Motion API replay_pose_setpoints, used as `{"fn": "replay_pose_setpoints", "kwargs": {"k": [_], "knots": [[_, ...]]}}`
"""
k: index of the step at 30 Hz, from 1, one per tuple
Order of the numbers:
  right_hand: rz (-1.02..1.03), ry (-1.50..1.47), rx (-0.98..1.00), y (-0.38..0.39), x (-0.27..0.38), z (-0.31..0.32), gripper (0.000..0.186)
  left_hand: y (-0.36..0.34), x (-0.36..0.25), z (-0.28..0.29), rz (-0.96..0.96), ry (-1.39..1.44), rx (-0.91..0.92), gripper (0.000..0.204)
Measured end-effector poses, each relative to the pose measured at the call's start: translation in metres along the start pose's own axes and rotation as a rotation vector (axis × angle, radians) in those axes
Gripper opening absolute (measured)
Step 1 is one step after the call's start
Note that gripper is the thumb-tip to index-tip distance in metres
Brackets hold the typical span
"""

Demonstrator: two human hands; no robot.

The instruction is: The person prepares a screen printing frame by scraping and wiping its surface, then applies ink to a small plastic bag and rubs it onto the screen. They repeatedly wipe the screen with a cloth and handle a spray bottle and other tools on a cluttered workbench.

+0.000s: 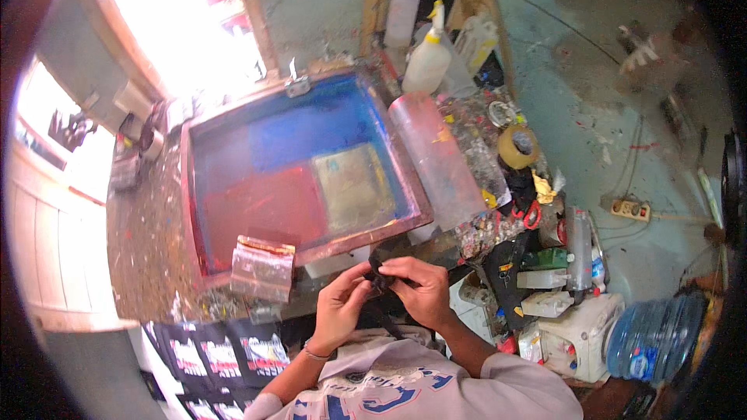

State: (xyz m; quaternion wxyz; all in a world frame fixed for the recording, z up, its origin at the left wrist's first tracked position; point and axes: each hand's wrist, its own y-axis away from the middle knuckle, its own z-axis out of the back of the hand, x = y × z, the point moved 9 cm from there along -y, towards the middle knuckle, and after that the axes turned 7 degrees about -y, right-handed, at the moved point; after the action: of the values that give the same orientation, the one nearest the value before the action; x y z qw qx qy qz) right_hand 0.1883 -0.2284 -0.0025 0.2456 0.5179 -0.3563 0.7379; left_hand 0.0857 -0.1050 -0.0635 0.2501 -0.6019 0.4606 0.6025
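Two hands: my left hand and right hand pinch a small dark piece, their tips nearly meeting.
Dark piece: between them, neither hand clearly nearer; long axis seemingly near to far, partly hidden by my grip.
Framed screen: on the surface, just beyond my hands, mostly left.

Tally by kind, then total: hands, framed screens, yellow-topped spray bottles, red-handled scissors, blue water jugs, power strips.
Hands (left hand, right hand): 2
Framed screen: 1
Yellow-topped spray bottle: 1
Red-handled scissors: 1
Blue water jug: 1
Power strip: 1
Total: 7
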Motion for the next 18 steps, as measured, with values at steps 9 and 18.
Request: {"fn": "replay_pose_setpoints", "kwargs": {"k": [9,18], "knots": [[0.127,-0.255,0.205,-0.152,0.009,0.026,0.032,-0.115,-0.087,0.041,-0.048,0.353,0.017,0.038],[0.284,0.297,-0.492,-0.408,-0.097,0.159,0.112,-0.281,-0.154,0.082,-0.076,0.225,-0.072,0.041]]}}
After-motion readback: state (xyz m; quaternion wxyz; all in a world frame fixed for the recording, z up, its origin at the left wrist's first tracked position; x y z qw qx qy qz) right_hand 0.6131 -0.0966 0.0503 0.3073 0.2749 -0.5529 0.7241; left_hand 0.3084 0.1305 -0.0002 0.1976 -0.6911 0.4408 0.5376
